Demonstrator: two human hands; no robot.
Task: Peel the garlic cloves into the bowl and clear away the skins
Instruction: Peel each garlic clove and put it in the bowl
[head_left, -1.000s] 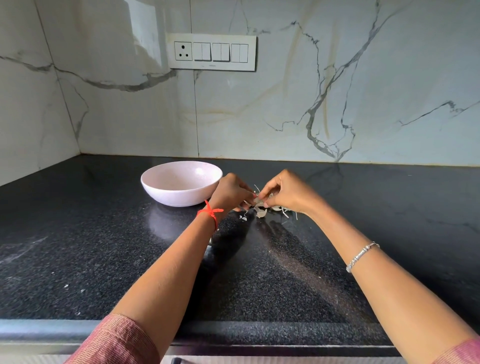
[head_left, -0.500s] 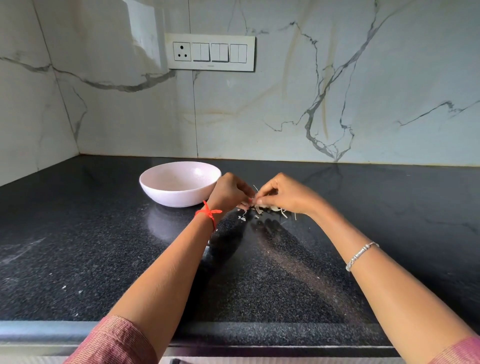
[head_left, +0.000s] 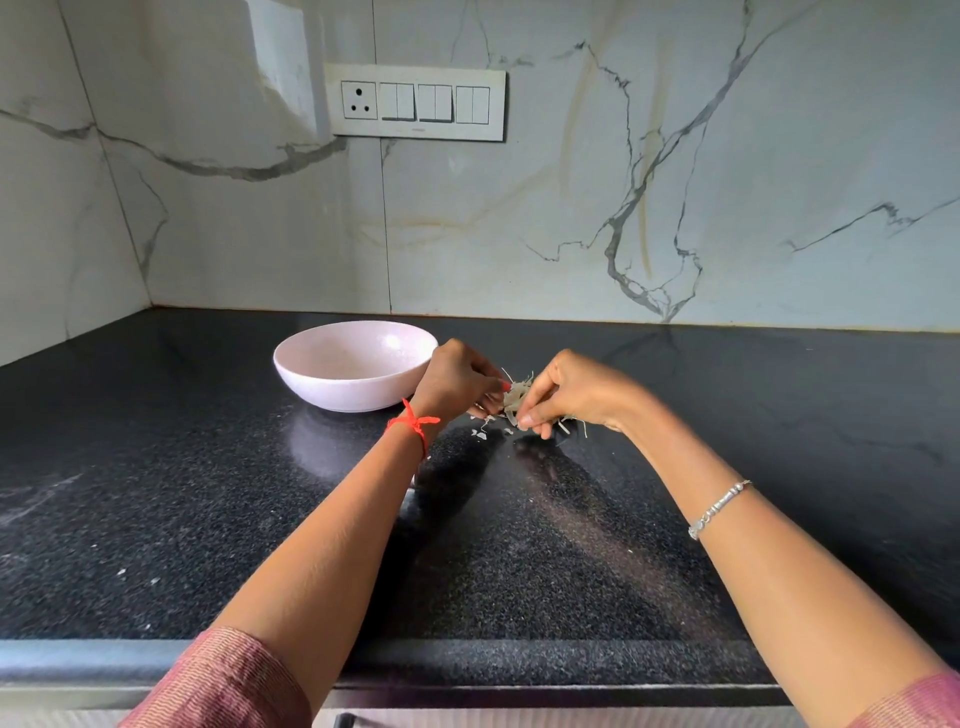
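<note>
At the centre of the frame the left hand (head_left: 457, 382) and the right hand (head_left: 576, 395) meet fingertip to fingertip just above the counter (head_left: 208, 493). Both have their fingers curled in, pinching a small pale garlic piece (head_left: 516, 397) from opposite sides. Papery skin and thin stringy fibres stick out of it at the top. It seems to stand roughly upright between the fingertips, but it is too small to tell how much clove remains under the skin.

Directly below the hands, a few loose skin flakes (head_left: 480, 434) lie on the dark stone. More strands show under the right hand's fingers. A red thread (head_left: 413, 421) circles the left wrist, and a bracelet (head_left: 719, 509) sits on the right forearm toward the lower right.

The bowl (head_left: 332, 389) stands left of centre, its rim just beside the back of the left hand. I can make out no clove inside it. So the bowl lies to the left of the garlic, with the left hand between the two and clearly the nearer one. Dropping a peeled clove in would likely be a short move leftward and over the rim. The skins would be gathered from the patch right under the hands.

A switch panel (head_left: 418, 102) sits on the marble wall (head_left: 727, 208) at upper centre.
</note>
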